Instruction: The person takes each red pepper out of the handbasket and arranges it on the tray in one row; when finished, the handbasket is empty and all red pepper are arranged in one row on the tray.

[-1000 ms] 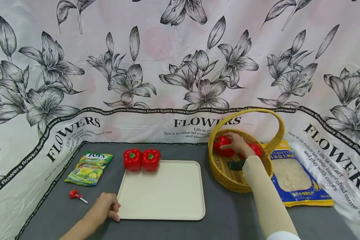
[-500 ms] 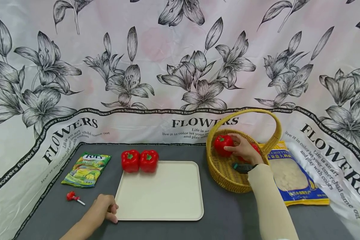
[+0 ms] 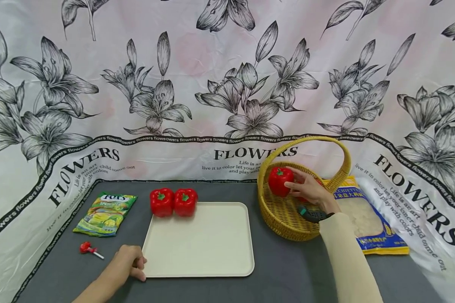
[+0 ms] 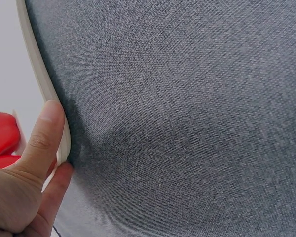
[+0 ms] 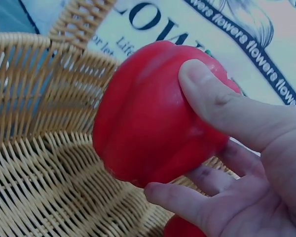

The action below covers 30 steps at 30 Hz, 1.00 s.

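Observation:
My right hand (image 3: 307, 189) grips a red bell pepper (image 3: 279, 182) inside the yellow wicker basket (image 3: 284, 233); in the right wrist view the thumb lies over the pepper (image 5: 153, 113) and the fingers are beneath it. Part of another red pepper (image 5: 183, 227) shows below the hand. My left hand (image 3: 124, 264) holds the near left corner of the cream tray (image 3: 199, 242), and in the left wrist view the thumb and a finger pinch its rim (image 4: 39, 69). Two red peppers (image 3: 161, 202) (image 3: 186, 202) stand side by side at the tray's far left edge.
A green and yellow candy bag (image 3: 106, 213) and a red lollipop (image 3: 86, 248) lie left of the tray. Behind the right forearm, a blue and yellow pasta bag (image 3: 384, 242) lies beside the basket. The basket's tall handle (image 3: 307, 139) arches over it. A floral cloth (image 3: 197, 109) hangs behind.
The right hand has raised its pepper slightly within the basket and turned a little, exposing more of the pepper. My left hand keeps its hold on the tray corner. The head view has shifted slightly.

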{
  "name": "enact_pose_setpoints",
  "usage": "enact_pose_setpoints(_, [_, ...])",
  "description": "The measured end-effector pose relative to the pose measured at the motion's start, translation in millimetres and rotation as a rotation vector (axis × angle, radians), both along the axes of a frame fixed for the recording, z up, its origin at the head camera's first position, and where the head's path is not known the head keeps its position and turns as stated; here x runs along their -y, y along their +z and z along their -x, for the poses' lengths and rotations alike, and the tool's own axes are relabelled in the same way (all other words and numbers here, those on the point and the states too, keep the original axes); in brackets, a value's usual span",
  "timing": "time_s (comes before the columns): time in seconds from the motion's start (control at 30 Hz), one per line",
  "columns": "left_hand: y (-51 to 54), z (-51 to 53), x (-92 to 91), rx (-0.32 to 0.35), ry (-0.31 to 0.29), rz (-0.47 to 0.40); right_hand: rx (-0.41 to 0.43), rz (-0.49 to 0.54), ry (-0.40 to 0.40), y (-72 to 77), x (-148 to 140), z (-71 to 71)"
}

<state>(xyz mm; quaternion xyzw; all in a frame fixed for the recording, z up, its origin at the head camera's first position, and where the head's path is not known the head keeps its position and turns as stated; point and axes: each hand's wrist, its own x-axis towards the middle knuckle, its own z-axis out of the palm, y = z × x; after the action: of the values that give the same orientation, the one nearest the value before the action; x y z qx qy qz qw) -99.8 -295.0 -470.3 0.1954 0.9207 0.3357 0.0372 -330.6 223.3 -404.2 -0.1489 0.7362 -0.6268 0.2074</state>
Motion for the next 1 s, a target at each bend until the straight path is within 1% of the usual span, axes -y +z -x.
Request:
enact_pose_setpoints(0.13, [0.6,0.2,-0.3,0.016,0.001,0.019,0.022,0.044,0.027,4.9,1,-4.8])
enact_pose_setpoints(0.23, [2.2,-0.5,-0.7,0.044,0.018,0.022,0.019,0.074,0.057,8.3,2,-8.9])
enact_pose_setpoints(0.33, [3.8,-1.5,-1.5,0.046,0.036,0.046,0.014,0.097,0.083,10.6,1,-14.2])
enact_pose_setpoints(0.4, [4.4,-2.0,-2.3,0.031,0.044,0.069,0.009,0.102,0.087,11.8,-1,-18.9])
enact_pose_setpoints(0.53, [4.6,-2.1,-3.6,0.017,0.047,0.079,-0.027,0.100,0.089,15.8,-3,-31.6])
enact_pose_setpoints(0.6, [5.0,-2.0,-3.9,0.020,0.048,0.080,-0.049,0.090,0.088,19.3,-3,-39.0])
enact_pose_setpoints(0.7, [5.3,-2.1,-4.8,0.021,0.065,0.096,-0.076,0.075,0.098,24.9,-1,-50.7])
enact_pose_setpoints(0.83, [6.5,-2.9,-5.2,0.035,0.096,0.115,-0.102,0.081,0.126,31.1,8,-64.0])
enact_pose_setpoints(1.0, [7.1,-3.2,-6.6,0.037,0.113,0.126,-0.125,0.095,0.161,34.1,23,-77.4])
